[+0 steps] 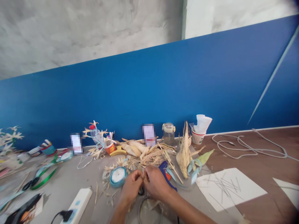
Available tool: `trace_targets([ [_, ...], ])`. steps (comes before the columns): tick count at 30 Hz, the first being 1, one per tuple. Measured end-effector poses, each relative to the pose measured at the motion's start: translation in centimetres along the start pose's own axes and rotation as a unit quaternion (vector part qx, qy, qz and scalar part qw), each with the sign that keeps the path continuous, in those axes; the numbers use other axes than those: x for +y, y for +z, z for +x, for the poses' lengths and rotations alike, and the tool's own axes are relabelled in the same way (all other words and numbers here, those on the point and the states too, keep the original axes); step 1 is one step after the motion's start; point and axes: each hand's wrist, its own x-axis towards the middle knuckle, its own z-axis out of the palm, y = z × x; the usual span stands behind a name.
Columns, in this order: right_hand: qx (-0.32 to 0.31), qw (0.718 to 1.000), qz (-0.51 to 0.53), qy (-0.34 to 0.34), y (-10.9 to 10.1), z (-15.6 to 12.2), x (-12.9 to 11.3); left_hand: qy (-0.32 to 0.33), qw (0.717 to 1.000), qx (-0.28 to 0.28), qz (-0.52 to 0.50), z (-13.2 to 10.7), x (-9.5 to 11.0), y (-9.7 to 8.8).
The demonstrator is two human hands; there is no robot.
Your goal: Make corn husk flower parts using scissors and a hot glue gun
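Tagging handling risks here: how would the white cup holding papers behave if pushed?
The white cup would probably tip easily, since the white papers rise well above its rim. It's likely light and apt to dent, as it looks like a disposable paper cup.

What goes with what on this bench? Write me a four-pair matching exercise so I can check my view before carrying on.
Things:
1. Blue ribbon spool
2. Power strip
3. White sheet
4. Clear jar

Place or state:
A. Under a scatter of thin dark rods
B. Topped by a cream lid
C. Right next to the left hand
D. With a black plug in it

Pairs: 1-C, 2-D, 3-A, 4-B
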Motion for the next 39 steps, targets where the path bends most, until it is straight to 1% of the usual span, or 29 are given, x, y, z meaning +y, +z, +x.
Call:
trace_targets([
  [4,0.007,1.000,-0.001,-0.018,0.2,-0.1,0.0,-0.032,0.997,-0.005,-0.067,0.0,-0.1,0.1],
  [7,0.010,0.999,-0.002,-0.035,0.4,-0.2,0.2,-0.062,0.988,-0.031,-0.138,-0.3,0.3,0.0],
  [10,0.027,0.999,-0.016,-0.043,0.5,-0.1,0.7,-0.072,0.974,-0.055,-0.208,-0.6,1.2,-0.3],
  [12,0.047,0.999,-0.005,-0.023,0.5,0.1,1.1,-0.077,0.965,-0.061,-0.244,-0.8,1.7,-0.6],
  [14,0.064,0.997,0.032,0.025,0.4,0.5,1.6,-0.080,0.961,-0.069,-0.256,-0.9,2.1,-0.9],
  [16,0.075,0.991,0.085,0.074,0.3,1.0,2.1,-0.078,0.963,-0.077,-0.248,-1.0,2.2,-1.0],
  [18,0.089,0.980,0.144,0.101,0.1,1.3,2.4,-0.069,0.969,-0.073,-0.228,-1.0,2.1,-0.9],
  [20,0.121,0.967,0.197,0.105,0.0,1.5,2.5,-0.055,0.976,-0.054,-0.202,-0.9,1.8,-0.7],
  [22,0.144,0.953,0.248,0.095,-0.2,1.5,2.4,-0.040,0.983,-0.031,-0.176,-0.7,1.5,-0.6],
  [24,0.125,0.941,0.303,0.084,-0.3,1.5,2.0,-0.026,0.987,-0.019,-0.160,-0.6,1.2,-0.5],
  [28,0.022,0.909,0.410,0.072,-0.7,1.3,1.2,-0.014,0.991,-0.015,-0.133,-0.3,0.7,-0.6],
  [30,-0.010,0.902,0.428,0.063,-0.7,1.2,0.9,-0.010,0.994,-0.012,-0.109,-0.1,0.4,-0.6],
  [31,-0.017,0.903,0.425,0.065,-0.7,1.2,0.8,-0.008,0.995,-0.012,-0.097,-0.1,0.3,-0.6],
  [36,-0.006,0.922,0.377,0.089,-0.1,1.1,0.9,0.004,0.998,-0.026,-0.048,0.0,0.3,-0.6],
  [39,0.003,0.925,0.368,0.091,0.0,1.2,1.0,0.010,0.999,-0.028,-0.038,-0.1,0.6,-0.7],
])
